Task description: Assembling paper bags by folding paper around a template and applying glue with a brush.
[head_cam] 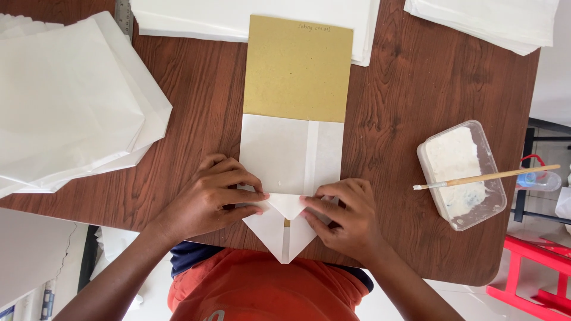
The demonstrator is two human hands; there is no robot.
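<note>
A white paper bag (285, 157) lies flat on the brown wooden table (404, 101), wrapped around a gold-brown cardboard board (296, 68) that sticks out at the far end. The near end of the paper is folded into a pointed flap (284, 235) hanging over the table edge. My left hand (211, 196) presses the left side of the fold, its fingertips on the crease. On the right side my right hand (345, 217) presses down, fingers meeting at a small triangular flap (286, 204).
A fanned stack of white paper sheets (65, 101) sits at the left. More white sheets (238, 18) lie at the far edge and others (488, 21) at the far right. A clear tub of white paste (461, 172) with a brush (488, 176) stands right. A red stool (535, 273) is below.
</note>
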